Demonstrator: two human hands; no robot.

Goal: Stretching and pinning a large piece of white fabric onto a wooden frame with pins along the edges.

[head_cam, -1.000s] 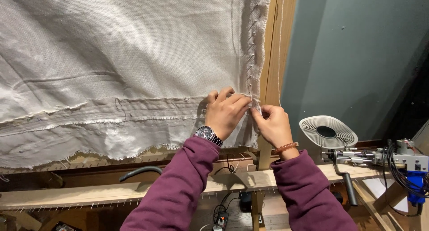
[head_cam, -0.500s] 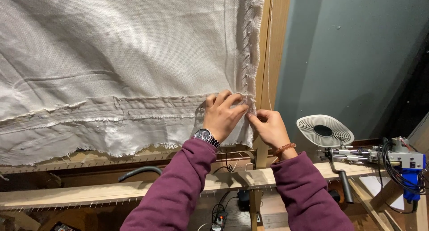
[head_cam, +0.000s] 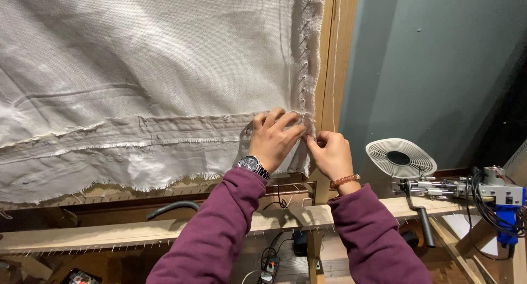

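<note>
A large white woven cloth [head_cam: 148, 70] hangs stretched on an upright wooden frame [head_cam: 334, 59], its frayed lower edge loose and folded. My left hand [head_cam: 274, 138], with a wristwatch, presses and pinches the cloth's lower right corner. My right hand [head_cam: 331, 155], with a bead bracelet, pinches the same cloth edge against the frame post, fingertips touching the left hand's. Both sleeves are maroon.
A wooden crossbar [head_cam: 110, 232] studded with small nails runs below the cloth. At the right a small white fan [head_cam: 401, 157] stands by a blue and metal power tool [head_cam: 483, 193] with cables. A power strip [head_cam: 269, 265] and cords lie below. The grey wall [head_cam: 433, 70] is behind.
Both hands have stayed at the cloth's right edge, shifting slightly downward along the post; the view has tilted a little.
</note>
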